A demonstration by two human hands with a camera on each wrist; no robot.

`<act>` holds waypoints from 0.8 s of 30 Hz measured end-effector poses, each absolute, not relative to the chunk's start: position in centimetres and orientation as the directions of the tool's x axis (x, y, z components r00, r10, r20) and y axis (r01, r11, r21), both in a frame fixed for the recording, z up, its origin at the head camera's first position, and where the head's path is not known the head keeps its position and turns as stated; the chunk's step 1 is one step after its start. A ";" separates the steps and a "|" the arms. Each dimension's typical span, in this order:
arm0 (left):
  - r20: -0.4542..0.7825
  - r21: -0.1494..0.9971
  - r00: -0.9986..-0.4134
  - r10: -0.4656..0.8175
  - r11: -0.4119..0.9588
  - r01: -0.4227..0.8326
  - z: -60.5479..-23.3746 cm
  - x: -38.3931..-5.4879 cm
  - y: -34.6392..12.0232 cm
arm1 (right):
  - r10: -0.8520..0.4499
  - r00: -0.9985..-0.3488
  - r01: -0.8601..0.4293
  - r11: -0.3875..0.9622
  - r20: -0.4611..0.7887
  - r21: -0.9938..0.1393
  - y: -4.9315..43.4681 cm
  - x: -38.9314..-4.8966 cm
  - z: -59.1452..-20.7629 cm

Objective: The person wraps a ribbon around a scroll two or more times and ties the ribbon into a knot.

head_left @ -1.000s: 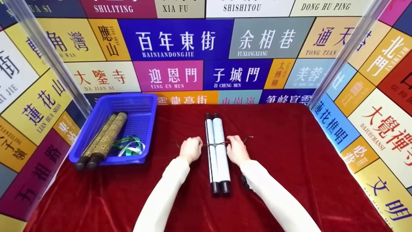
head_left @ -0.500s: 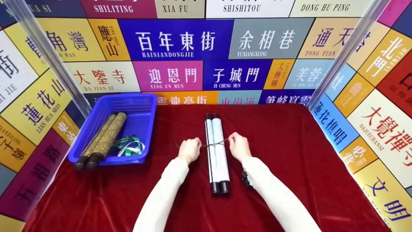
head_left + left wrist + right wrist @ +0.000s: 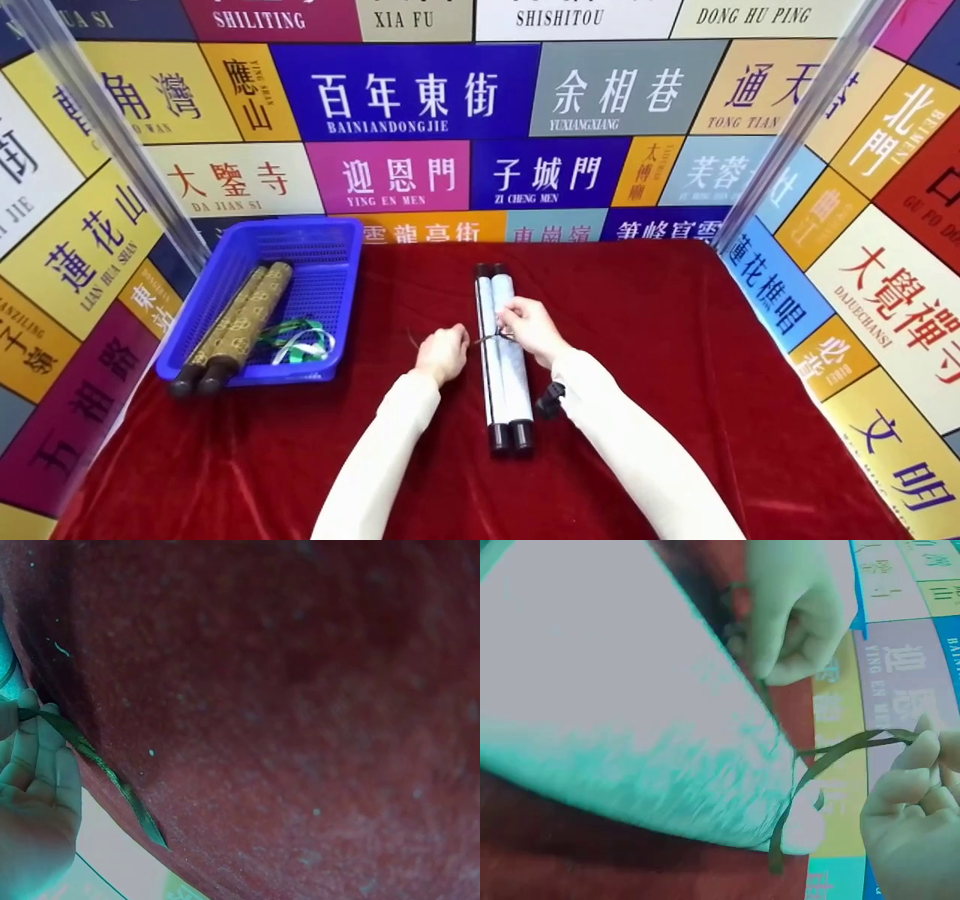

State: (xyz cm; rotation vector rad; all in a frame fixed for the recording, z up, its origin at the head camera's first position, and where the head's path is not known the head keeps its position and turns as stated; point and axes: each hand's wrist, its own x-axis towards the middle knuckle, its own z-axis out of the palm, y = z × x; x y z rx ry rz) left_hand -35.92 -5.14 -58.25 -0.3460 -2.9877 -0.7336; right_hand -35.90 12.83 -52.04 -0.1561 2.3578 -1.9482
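A double-rolled pale blue-white scroll with black end knobs lies lengthwise on the red cloth. A thin dark ribbon crosses its middle. My left hand is just left of the scroll and pinches one end of the ribbon; in the left wrist view the ribbon's tail hangs past the fingers onto the cloth. Over the scroll's right roll, my right hand pinches the ribbon between thumb and fingertip. In the right wrist view the ribbon forms a bent loop from the scroll to that hand, with a short tail hanging down.
A blue plastic basket stands at the left. In it lean brown-gold patterned scrolls whose dark knobs stick out over the front rim, beside green and white ribbons. Printed sign panels wall the back and sides.
My right hand first drew the ribbon out to the right of the scroll, then moved left over it, still pinching the ribbon. The left hand has stayed nearly in place.
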 end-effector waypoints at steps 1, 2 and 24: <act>0.091 0.460 -0.975 0.202 0.860 0.221 -58.2 -35.9 -5.1 | -0.130 -0.991 -0.022 0.169 0.000 -0.985 12.6 -35.9 -51.8; 0.087 0.463 -0.976 0.202 0.859 0.219 -58.2 -35.9 -5.1 | -0.130 -0.991 -0.022 0.158 0.001 -0.987 12.5 -35.9 -51.5; 0.183 0.350 -0.957 0.225 0.895 0.277 -59.1 -35.8 -5.2 | -0.098 -0.990 -0.108 0.115 0.097 -0.987 12.9 -36.1 -50.4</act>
